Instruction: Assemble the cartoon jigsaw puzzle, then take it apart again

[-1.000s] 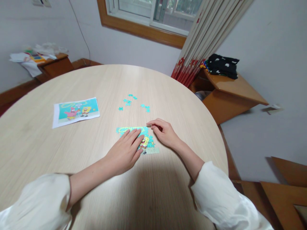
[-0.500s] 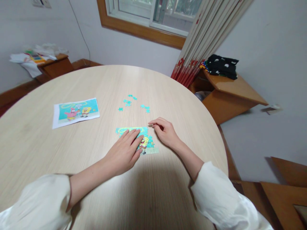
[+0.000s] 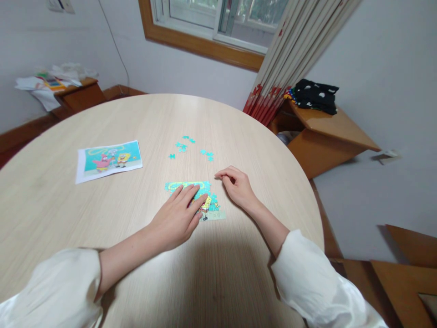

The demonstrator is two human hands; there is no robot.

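A partly assembled cartoon jigsaw puzzle [image 3: 208,200] lies on the round wooden table [image 3: 102,218]. My left hand [image 3: 177,216] rests flat on the puzzle's left part, fingers stretched out and holding nothing. My right hand [image 3: 237,187] sits just right of the puzzle's upper right corner, fingers curled loosely with the tips near the table; nothing shows in them. Several loose teal puzzle pieces [image 3: 191,148] lie scattered beyond the puzzle. A printed reference picture [image 3: 108,159] of the same cartoon lies to the left.
A wooden side table [image 3: 327,132] with folded black spotted cloth [image 3: 317,95] stands right of the table, beside a striped curtain [image 3: 290,59]. Another small cabinet [image 3: 75,93] with papers sits at the back left. A window [image 3: 218,23] is above.
My right hand has drawn slightly to the right, away from the puzzle's corner. My left hand stays flat on the puzzle.
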